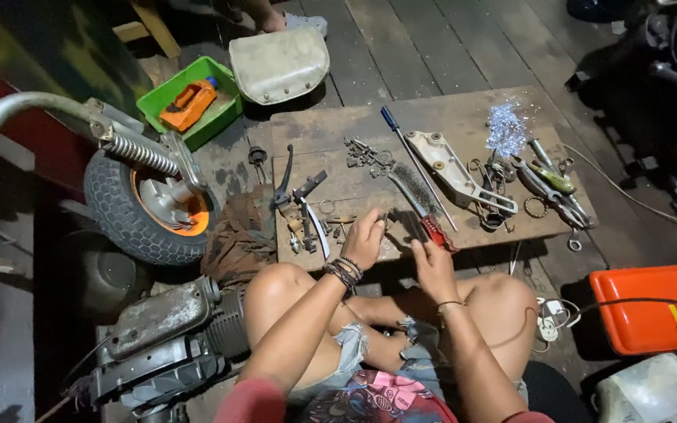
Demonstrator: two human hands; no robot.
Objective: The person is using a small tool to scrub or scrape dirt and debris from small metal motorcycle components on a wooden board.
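I sit cross-legged at a low wooden board strewn with parts. My left hand, bracelets at its wrist, rests at the board's near edge with fingers curled on a small metal piece by the loose bolts and rings. My right hand is closed around the red handle of a wire brush, whose bristled head lies on the board pointing away from me. A blue-handled screwdriver lies just beyond the brush.
A pale metal bracket, pliers, a shiny foil wad, a small wheel with coil spring, an engine, a green tray, a tan seat, an orange case. Someone's foot at top.
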